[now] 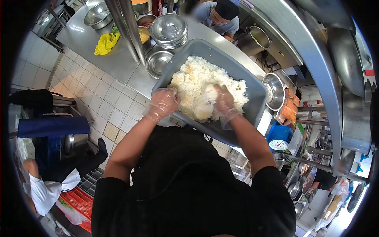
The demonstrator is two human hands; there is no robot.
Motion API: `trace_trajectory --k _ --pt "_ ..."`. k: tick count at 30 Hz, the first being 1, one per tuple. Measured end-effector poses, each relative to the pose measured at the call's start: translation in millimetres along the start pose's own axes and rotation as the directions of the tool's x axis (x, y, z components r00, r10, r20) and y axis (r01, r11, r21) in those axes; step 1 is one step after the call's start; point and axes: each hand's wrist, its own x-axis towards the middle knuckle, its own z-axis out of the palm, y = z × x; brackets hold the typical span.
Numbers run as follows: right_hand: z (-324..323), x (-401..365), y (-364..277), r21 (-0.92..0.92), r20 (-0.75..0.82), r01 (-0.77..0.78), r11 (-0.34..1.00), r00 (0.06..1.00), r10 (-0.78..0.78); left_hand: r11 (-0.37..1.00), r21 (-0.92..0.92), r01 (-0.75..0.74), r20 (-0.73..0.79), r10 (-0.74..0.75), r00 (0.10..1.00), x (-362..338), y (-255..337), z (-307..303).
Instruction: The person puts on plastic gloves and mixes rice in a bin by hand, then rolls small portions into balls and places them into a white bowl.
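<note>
A large grey plastic tub (pixel 260 100) rests on the steel counter in front of me, with a heap of white cooked rice (pixel 205 75) in it. The rice has a few yellowish patches. My left hand (pixel 164 103), in a clear plastic glove, is closed over the tub's near left rim. Inside the tub, my gloved right hand (pixel 225 99) is at the near part of the heap, its fingers curled at a pale rounded thing (pixel 205 106) with rice around it. Motion blurs this pale thing, and I cannot tell its kind.
Left of the tub, a steel bowl (pixel 158 64) and stacked bowls (pixel 169 29) stand on the counter (pixel 132 75) near metal posts and a yellow cloth (pixel 106 43). A co-worker (pixel 217 17) is across it. At right are a colander (pixel 274 91) and a scale (pixel 278 144).
</note>
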Motion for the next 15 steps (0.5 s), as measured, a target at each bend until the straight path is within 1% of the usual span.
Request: trace_trajectory --k 1,2,3,5,6,7,8,9,10,11,12,13,14,15 --pt "-6.8 -2.4 12.8 0.048 -0.091 0.094 0.994 0.992 -0.089 1.0 0.005 0.011 0.011 -0.011 1.0 -0.1 0.4 0.5" --pt "-13.7 -7.8 26.3 -0.16 -0.202 0.247 0.956 0.94 -0.276 1.0 0.006 0.005 0.018 -0.005 1.0 -1.4 0.9 0.6" --pt "-35.6 -16.2 14.8 -0.066 -0.112 0.131 0.989 0.984 -0.138 1.0 0.0 0.016 0.021 -0.016 1.0 -1.5 1.8 0.7" --pt "-41.4 -23.2 35.0 0.02 -0.024 -0.053 0.998 0.998 0.053 1.0 -0.008 0.011 0.023 -0.01 1.0 2.4 4.1 3.3" --pt "-51.5 -26.8 27.2 0.019 -0.035 -0.064 0.998 0.997 0.064 0.996 -0.083 0.037 0.05 -0.033 0.998 5.4 4.3 6.4" --pt "-67.5 -31.6 8.9 -0.027 -0.063 -0.008 1.0 0.998 0.006 0.985 -0.157 0.066 0.083 -0.054 0.995 7.5 5.7 9.8" --pt "-76.0 -37.2 -3.7 -0.075 -0.086 0.045 0.996 0.995 -0.051 0.986 -0.16 0.052 0.091 -0.038 0.995 8.8 13.4 14.8" --pt "-76.3 -38.0 -7.0 -0.078 -0.097 0.028 0.997 0.995 -0.036 0.93 -0.342 -0.137 -0.019 0.139 0.99 12.5 27.7 21.2" --pt "-75.6 -36.2 -9.9 -0.214 0.007 -0.062 0.975 0.998 0.065 0.81 -0.49 -0.324 -0.155 0.284 0.946 16.3 44.4 26.2" --pt "-74.0 -36.5 -14.6 -0.349 0.096 -0.136 0.927 0.979 0.179 0.769 -0.509 -0.387 -0.174 0.348 0.921 22.9 63.1 32.1" --pt "-74.3 -39.1 -23.7 -0.395 0.057 -0.16 0.905 0.979 0.197 0.724 -0.527 -0.445 -0.195 0.407 0.892 31.0 82.2 37.2" --pt "-72.7 -42.1 -20.5 -0.393 0.048 -0.175 0.903 0.977 0.21 0.718 -0.529 -0.453 -0.19 0.42 0.887 37.9 96.9 45.8" --pt "-69.1 -41.6 -13.9 -0.463 0.106 -0.033 0.886 0.99 0.092 0.721 -0.497 -0.482 -0.203 0.444 0.873 46.8 108.1 57.8" --pt "-67.2 -42.7 -11.9 -0.522 0.175 0.11 0.846 0.984 -0.02 0.724 -0.466 -0.509 -0.214 0.466 0.858 52.6 113.2 64.7"
